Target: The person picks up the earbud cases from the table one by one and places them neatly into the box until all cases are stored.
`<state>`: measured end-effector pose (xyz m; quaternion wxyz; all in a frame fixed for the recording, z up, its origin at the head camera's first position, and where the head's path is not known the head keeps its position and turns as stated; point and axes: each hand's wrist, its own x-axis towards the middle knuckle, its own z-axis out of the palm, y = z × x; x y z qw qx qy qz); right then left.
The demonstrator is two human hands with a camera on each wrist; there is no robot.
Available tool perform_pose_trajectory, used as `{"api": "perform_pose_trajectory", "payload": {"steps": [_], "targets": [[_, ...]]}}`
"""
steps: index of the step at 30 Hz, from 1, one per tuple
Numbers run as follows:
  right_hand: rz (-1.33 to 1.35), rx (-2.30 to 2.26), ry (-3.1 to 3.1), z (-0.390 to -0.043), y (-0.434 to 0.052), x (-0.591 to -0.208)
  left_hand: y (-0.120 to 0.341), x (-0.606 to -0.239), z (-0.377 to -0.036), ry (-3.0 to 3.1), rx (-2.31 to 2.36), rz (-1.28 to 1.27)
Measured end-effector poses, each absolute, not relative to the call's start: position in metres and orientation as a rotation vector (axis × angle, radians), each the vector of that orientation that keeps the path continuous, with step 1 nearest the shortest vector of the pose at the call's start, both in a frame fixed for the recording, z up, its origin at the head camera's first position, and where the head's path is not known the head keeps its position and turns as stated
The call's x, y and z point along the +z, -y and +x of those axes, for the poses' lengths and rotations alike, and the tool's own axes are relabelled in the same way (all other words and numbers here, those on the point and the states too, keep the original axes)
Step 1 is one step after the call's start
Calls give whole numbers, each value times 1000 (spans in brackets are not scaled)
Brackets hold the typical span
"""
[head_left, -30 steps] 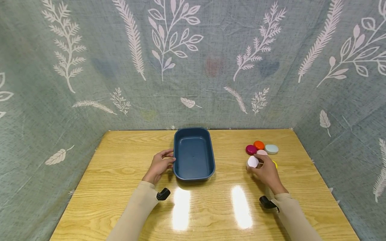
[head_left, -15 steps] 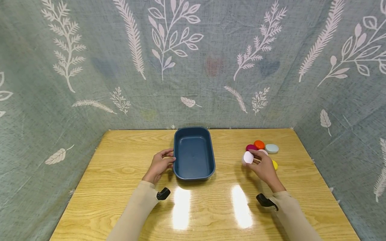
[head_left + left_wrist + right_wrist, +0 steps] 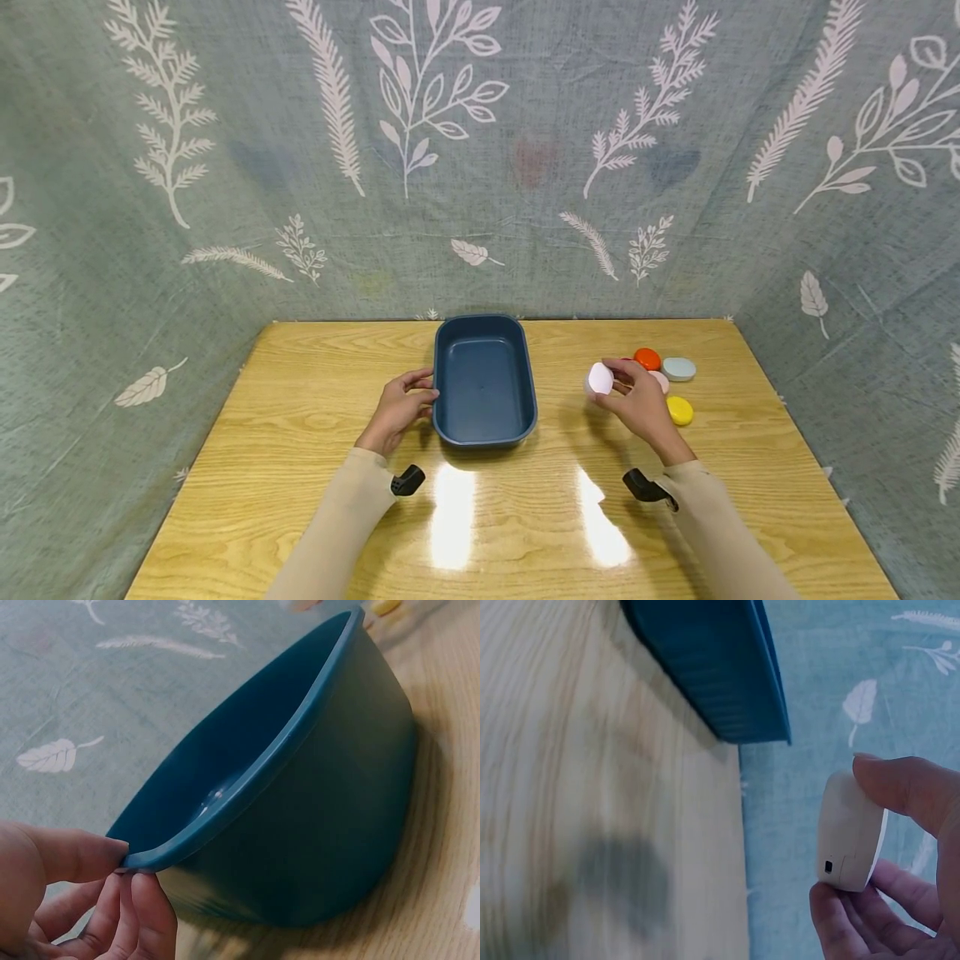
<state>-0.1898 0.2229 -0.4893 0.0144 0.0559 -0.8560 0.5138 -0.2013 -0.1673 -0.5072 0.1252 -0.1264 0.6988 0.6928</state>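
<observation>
My left hand (image 3: pixel 398 410) pinches the rim of a deep blue plastic tub (image 3: pixel 484 400) at its left side. In the left wrist view the thumb lies on the inner side of the tub's rim (image 3: pixel 247 784), with fingertips under it outside. My right hand (image 3: pixel 643 408) holds a small white rounded case (image 3: pixel 599 378) above the table, to the right of the tub. Seen in the right wrist view, the white case (image 3: pixel 847 836) is pinched on edge between thumb and fingers. A small dark slot shows in its side.
Behind the right hand lie small rounded items: an orange one (image 3: pixel 647 358), a pale blue one (image 3: pixel 679 369), a pale pink one (image 3: pixel 660 382) and a yellow one (image 3: pixel 680 410). A magenta one is mostly hidden. Patterned grey-green cloth (image 3: pixel 525 208) hangs around the wooden table (image 3: pixel 330 358).
My right hand has lifted the white case and carried it leftward, uncovering the yellow item and covering most of the magenta one. The left hand and the tub have stayed put.
</observation>
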Motion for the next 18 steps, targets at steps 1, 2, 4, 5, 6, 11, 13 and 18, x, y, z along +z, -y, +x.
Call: {"api": "perform_pose_trajectory", "payload": {"steps": [1,2,4,5,6,11,13,18], "targets": [[179,1614,2661,-190,-221,-488,167,-507,-201,-2036,2019,-367],[183,1625,2659,-191,-220,-487,167,-507,-201,-2036,2019,-364],[186,1642,2654,-192,-216,-485,167,-506,-201,-2040,2019,-361],[188,1646,2652,-193,-214,-484,167,-507,-201,-2042,2019,-360],[186,1649,2652,-194,-212,-483,167,-507,-201,-2042,2018,-358],[189,1607,2674,-198,-200,-477,166,-506,-200,-2043,2021,-363],[199,1593,2678,-200,-196,-476,166,-506,-200,-2042,2022,-366],[231,1601,2655,-206,-186,-473,166,-506,-200,-2045,2023,-365]]}}
